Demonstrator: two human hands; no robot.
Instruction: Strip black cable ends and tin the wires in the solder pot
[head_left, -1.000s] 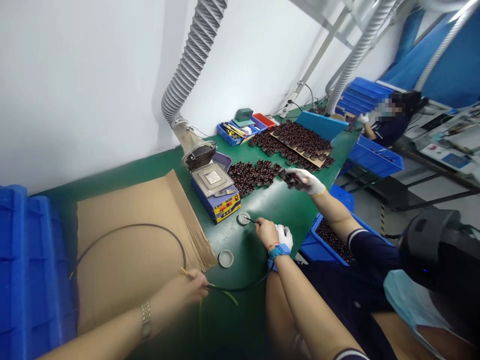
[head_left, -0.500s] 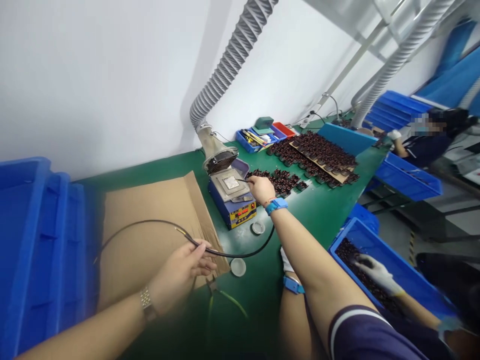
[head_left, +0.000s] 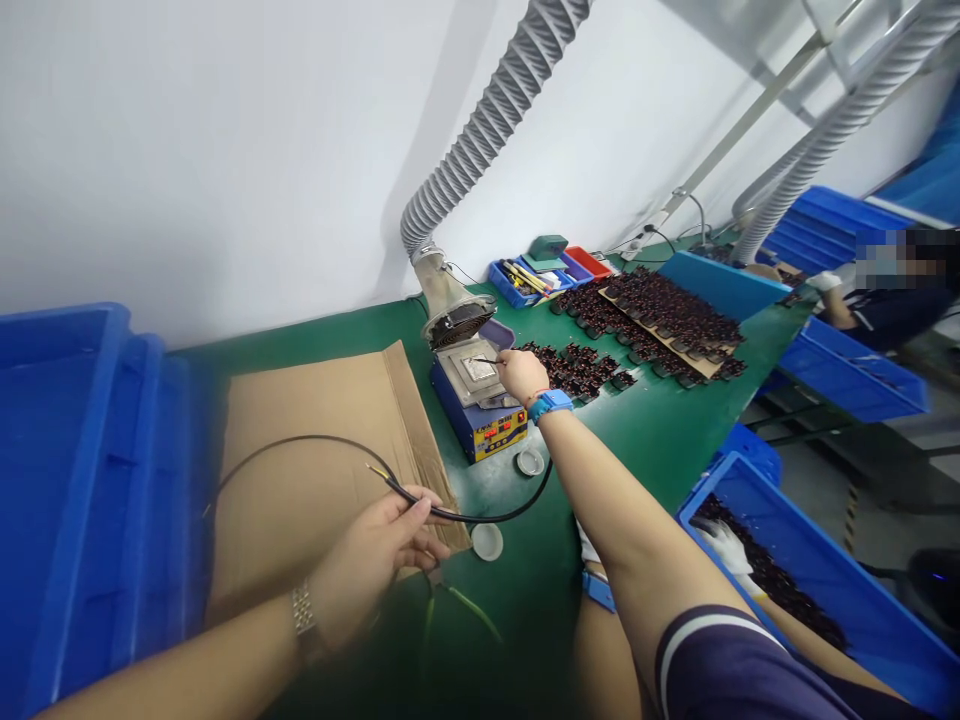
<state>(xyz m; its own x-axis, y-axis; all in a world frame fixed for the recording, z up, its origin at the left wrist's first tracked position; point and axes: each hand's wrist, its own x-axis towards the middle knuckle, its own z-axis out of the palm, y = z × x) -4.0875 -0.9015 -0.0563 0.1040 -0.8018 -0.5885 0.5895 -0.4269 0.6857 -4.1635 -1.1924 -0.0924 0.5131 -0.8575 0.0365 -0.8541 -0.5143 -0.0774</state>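
on the green bench (head_left: 645, 440), cardboard (head_left: 315, 500) lies left of the blue device (head_left: 480, 415), dark parts (head_left: 577, 371) (dozens) right, dishes (head_left: 487, 541) in front.

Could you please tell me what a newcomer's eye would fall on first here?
Probably the black cable, which curves from the left hand toward the right forearm, while the right hand holds a thin dark tip over the metal-topped blue unit. Behind that unit, a ribbed grey duct rises against the white wall. Farther right, small dark parts crowd the green table.
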